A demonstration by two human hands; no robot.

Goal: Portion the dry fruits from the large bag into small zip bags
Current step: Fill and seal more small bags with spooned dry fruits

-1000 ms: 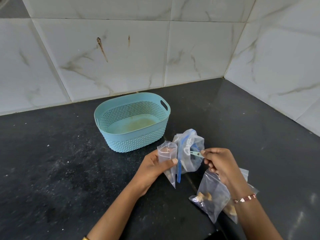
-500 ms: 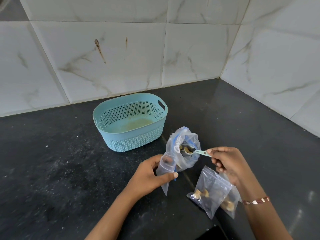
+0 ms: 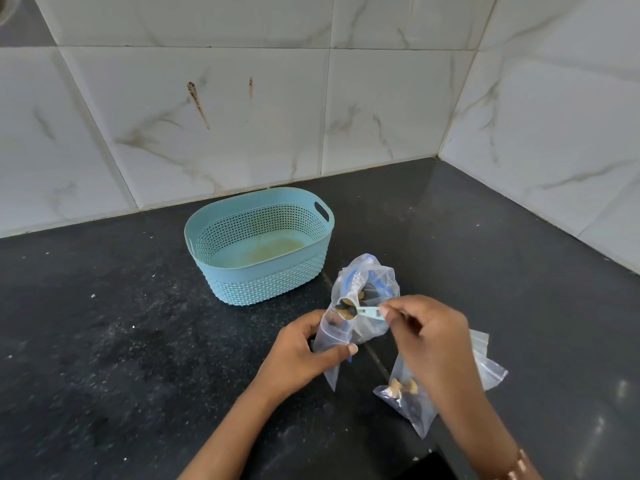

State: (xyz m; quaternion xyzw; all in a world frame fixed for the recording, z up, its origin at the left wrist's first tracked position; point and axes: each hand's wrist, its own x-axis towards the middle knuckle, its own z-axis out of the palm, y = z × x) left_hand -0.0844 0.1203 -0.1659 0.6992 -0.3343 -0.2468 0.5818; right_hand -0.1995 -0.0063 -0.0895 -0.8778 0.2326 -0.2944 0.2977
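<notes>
Fruit-filled spoon (image 3: 349,310), pinched by right hand (image 3: 429,336), tips over small bag (image 3: 330,341) gripped by left hand (image 3: 301,356).

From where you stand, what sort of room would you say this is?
Most likely a home kitchen corner. A dark speckled stone countertop meets white marble-patterned wall tiles, a pale blue perforated plastic basket stands on it, and two hands spoon dry fruits into a small clear zip bag.

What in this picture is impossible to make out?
All in the head view:
- Filled bags: partly hidden behind the right hand.
- Small bag: middle covered by the left hand.
- Large bag: contents blurred by crumpled plastic.
- Scoop: pieces too small to name.
- Right wrist: cut by the bottom edge.
</notes>
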